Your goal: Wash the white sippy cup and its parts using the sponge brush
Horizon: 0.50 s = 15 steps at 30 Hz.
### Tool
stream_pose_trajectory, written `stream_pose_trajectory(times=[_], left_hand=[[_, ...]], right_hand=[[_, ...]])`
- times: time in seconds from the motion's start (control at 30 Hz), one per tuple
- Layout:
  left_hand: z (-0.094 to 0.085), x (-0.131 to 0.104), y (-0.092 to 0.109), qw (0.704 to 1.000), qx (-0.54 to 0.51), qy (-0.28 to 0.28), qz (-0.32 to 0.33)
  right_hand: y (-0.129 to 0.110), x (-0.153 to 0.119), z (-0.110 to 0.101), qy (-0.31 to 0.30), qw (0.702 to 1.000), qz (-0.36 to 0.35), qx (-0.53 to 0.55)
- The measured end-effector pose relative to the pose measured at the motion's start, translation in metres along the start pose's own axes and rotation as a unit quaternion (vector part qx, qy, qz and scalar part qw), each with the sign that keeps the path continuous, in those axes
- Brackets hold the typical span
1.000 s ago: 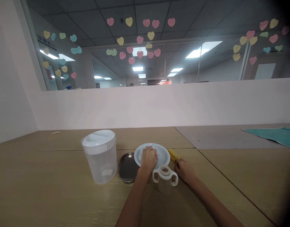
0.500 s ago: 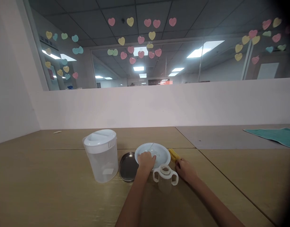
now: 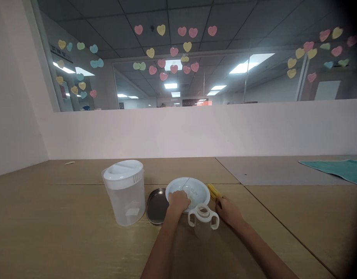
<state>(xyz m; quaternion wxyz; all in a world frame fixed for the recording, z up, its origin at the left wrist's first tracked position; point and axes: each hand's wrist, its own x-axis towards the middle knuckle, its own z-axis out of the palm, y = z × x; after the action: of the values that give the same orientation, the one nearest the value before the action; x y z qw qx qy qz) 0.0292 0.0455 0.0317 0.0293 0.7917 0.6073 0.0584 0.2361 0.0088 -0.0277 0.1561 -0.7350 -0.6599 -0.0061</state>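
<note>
A white bowl (image 3: 203, 189) sits on the table with a small clear piece lying in it and a thin line or stick near its far rim. My left hand (image 3: 178, 201) reaches over the bowl's left side with its fingers curled in. Whatever it may be pinching is hidden. To the right, my right hand (image 3: 228, 211) is closed at the near end of a long, ridged yellow object (image 3: 213, 191) on the table. Between my arms stands a clear baby bottle (image 3: 203, 226) with a white two-handled collar and an uncapped top.
Left of the bowl lies a shallow dark metal tray (image 3: 155, 207). Beyond it stands a translucent pitcher (image 3: 128, 205) with a white lid. A teal cloth (image 3: 338, 170) lies at the far right. A white wall (image 3: 195, 133) rises behind the table.
My left hand's thumb, spread out before, is now tucked in as the fingers draw together in the bowl. My right hand stays at the yellow object. The view has shifted slightly.
</note>
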Motion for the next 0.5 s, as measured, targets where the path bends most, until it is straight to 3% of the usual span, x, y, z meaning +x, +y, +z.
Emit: stream_pose_trajectory(times=[0.5], left_hand=[[0.0051,0.0026,-0.0026,0.999,0.017,-0.008,0.043]], right_hand=[[-0.0004,-0.0004,-0.0011,-0.004,1.0,-0.006,0.0]])
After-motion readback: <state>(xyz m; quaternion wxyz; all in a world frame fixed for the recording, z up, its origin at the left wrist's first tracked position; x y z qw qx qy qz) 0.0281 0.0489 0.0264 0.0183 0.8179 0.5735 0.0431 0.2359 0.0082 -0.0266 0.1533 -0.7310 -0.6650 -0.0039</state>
